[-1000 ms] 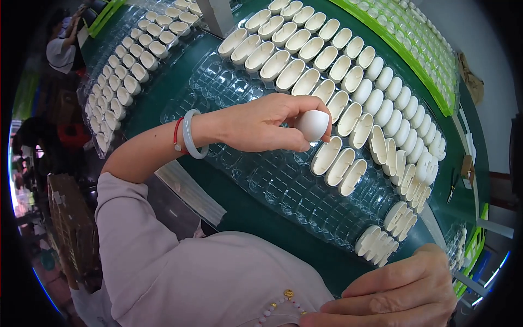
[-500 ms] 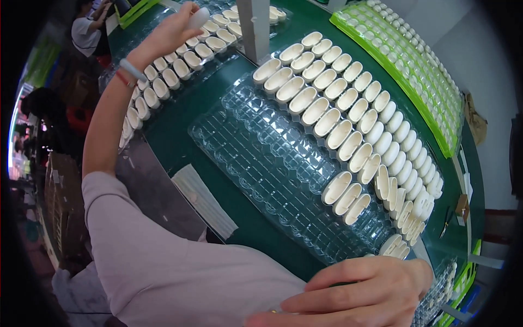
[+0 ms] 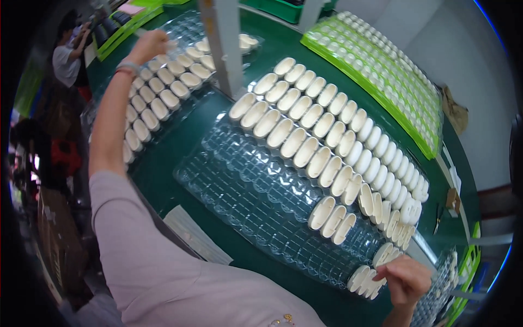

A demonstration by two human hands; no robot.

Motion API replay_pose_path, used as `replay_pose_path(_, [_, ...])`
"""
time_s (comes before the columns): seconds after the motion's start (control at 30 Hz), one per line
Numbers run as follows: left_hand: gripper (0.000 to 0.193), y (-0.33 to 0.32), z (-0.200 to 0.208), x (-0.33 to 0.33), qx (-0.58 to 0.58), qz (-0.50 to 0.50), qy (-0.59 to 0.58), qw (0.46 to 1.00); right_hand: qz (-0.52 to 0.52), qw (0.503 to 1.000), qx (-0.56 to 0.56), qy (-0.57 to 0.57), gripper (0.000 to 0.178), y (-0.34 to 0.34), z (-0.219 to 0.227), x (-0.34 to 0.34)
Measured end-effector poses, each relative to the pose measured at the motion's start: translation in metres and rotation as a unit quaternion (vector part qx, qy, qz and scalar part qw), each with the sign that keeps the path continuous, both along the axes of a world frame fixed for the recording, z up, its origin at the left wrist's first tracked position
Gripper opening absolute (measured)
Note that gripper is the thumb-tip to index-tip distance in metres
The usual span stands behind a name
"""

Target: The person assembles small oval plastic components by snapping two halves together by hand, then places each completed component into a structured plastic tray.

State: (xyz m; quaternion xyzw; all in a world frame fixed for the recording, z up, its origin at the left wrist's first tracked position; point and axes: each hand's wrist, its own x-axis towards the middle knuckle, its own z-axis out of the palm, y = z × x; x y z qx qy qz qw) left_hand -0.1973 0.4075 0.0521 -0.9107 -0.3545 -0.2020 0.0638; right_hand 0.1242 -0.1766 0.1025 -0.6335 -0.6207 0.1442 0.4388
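My left hand is over the far-left clear tray of open cream oval shells, its fingers curled and blurred. What they hold, if anything, is hidden. My right hand is at the lower right with bent fingers, their tips against a small cluster of cream shells. Whether it grips one cannot be made out. Between my arms lies a clear blister tray with three open shells near its right end. Beyond it, rows of open shells run into closed white oval shells.
A metal post rises between the two shell groups. A lime-green tray of white pieces stands at the far right. A ribbed pale strip lies at the table's near-left edge. Tweezers lie on the right. Another person sits far left.
My left hand has moved left and down, and the white oval piece it held no longer shows clearly. My right hand has moved away from my body onto the lower-right shells. The view has shifted.
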Motion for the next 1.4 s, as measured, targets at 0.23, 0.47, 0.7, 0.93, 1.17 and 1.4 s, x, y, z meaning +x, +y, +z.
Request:
replay_pose_path(0.23, [0.033, -0.187, 0.025, 0.055, -0.355, -0.218, 0.053, 0.908, 0.081, 0.987, -0.113, -0.075, 0.067, 0.036, -0.024, -0.003])
replay_pose_path(0.47, [0.037, -0.344, -0.006, 0.163, -0.741, -0.271, -0.012, 0.614, 0.086, 0.991, 0.035, -0.097, 0.057, 0.07, -0.079, -0.029])
replay_pose_path(0.7, [0.049, -0.383, -0.032, 0.204, -0.523, -0.4, -0.012, 0.752, -0.457, 0.872, 0.078, -0.157, 0.026, -0.077, -0.068, 0.123])
replay_pose_path(0.93, [0.049, -0.391, -0.047, 0.215, -0.251, -0.56, 0.082, 0.785, -0.825, 0.48, -0.201, -0.219, 0.021, -0.395, -0.097, 0.285])
replay_pose_path(1.17, [0.045, -0.393, -0.049, 0.216, -0.267, -0.553, 0.063, 0.786, -0.807, 0.466, -0.287, -0.222, 0.027, -0.435, -0.127, 0.322])
replay_pose_path(1.4, [0.044, -0.388, -0.057, 0.227, -0.271, -0.582, 0.023, 0.766, -0.69, 0.523, -0.439, -0.24, 0.049, -0.599, -0.155, 0.396])
